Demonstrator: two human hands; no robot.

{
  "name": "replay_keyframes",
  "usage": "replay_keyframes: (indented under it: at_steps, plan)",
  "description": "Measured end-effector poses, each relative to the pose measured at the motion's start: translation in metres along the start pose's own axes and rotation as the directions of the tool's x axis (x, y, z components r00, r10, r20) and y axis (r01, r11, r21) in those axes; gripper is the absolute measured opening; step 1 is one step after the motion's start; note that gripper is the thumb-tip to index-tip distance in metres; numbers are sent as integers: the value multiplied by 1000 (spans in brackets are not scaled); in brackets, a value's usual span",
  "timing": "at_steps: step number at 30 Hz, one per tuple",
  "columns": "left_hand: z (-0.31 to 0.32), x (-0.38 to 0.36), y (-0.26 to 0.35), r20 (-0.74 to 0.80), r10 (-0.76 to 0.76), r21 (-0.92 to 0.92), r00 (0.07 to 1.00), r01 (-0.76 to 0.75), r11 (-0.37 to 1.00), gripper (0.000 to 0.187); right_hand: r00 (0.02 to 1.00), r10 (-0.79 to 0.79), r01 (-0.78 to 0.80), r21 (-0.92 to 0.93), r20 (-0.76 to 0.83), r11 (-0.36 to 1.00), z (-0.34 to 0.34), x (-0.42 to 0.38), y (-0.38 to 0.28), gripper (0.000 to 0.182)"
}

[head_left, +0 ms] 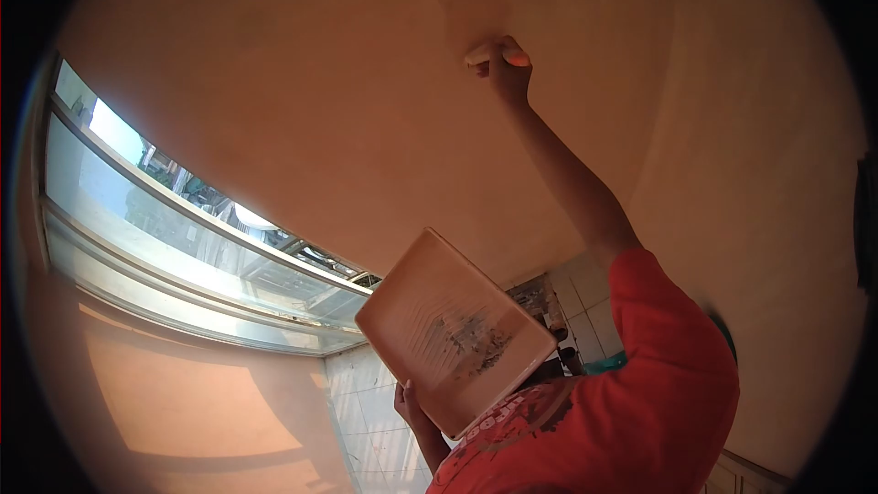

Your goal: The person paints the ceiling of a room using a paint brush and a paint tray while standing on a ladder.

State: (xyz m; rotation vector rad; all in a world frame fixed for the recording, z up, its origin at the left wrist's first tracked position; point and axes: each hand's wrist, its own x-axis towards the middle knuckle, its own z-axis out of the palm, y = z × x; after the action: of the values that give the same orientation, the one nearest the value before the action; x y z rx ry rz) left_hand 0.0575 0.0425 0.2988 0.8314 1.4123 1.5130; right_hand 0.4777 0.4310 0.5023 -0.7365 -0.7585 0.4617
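Note:
My left hand (pixel 404 400) grips the edge of a paint tray (pixel 402 311) from below, near the lower middle of the head view. The tray is tilted, peach-brown, with a ribbed floor and dark smears across it. Stretched up from a red sleeve (pixel 672 348), my right hand (pixel 509 69) is closed against the peach-coloured wall (pixel 366 128). A small pale piece (pixel 478 56) shows at its fingers; I cannot make out what it is.
On the left runs a long glass window (pixel 183 220) with its frame, buildings outside. Sunlight falls on a lower wall (pixel 210 402). White tiles (pixel 366 402) lie behind the tray. Dark objects (pixel 549 320) and something green (pixel 604 363) sit near my body.

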Motion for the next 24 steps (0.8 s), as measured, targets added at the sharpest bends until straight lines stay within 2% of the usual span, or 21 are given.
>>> replay_keyframes:
  at_steps: [1, 3, 6, 11, 13, 14, 16, 18, 20, 22, 24]
  plan:
    - [0, 1, -1, -8, 15, 14, 1000, -15, 1000, 43, 1000, 0, 0, 2, 0, 1000, 6, 9, -7, 14]
    - [1, 2, -2, -21, 28, 24, 999, -27, 999, 43, 990, -141, 141, 130, -13, 981, 14, 20, -10, 14]
    - [1, 2, -3, -43, 2, 10, 999, -2, 1000, 44, 976, -219, 216, 119, 13, 969, -2, 4, 14, 14]
    - [-1, 3, -5, -20, -6, -33, 1000, 5, 999, 43, 987, -149, 151, -23, 50, 988, -57, -58, 91, 14]
    - [-1, 3, -4, -14, 1, -26, 1000, -2, 1000, 43, 992, 129, -127, -69, 18, 989, -71, -74, 92, 15]
    - [-1, 3, -4, -8, 7, -24, 1000, -7, 1000, 43, 992, 124, -123, -68, 16, 990, -73, -72, 93, 15]
    - [-1, 3, -4, 3, 3, -35, 1000, -3, 999, 44, 994, 11, -18, -67, -106, 998, -70, -65, 73, 15]
    - [0, 3, -3, 12, -5, -40, 1000, 6, 999, 44, 978, -186, 179, -80, -93, 981, -56, -35, 50, 15]
    - [1, 1, -1, 26, -4, -36, 1000, 5, 999, 44, 976, -206, 205, -30, -69, 978, -36, 12, 26, 16]
    - [-2, 2, -5, 16, 2, -17, 1000, -1, 1000, 45, 990, -96, 82, -138, -100, 987, -11, 48, -26, 16]
    - [-4, 2, -5, 5, 1, 6, 1000, -1, 1000, 45, 970, -243, 243, -27, 7, 970, -9, 74, -59, 16]
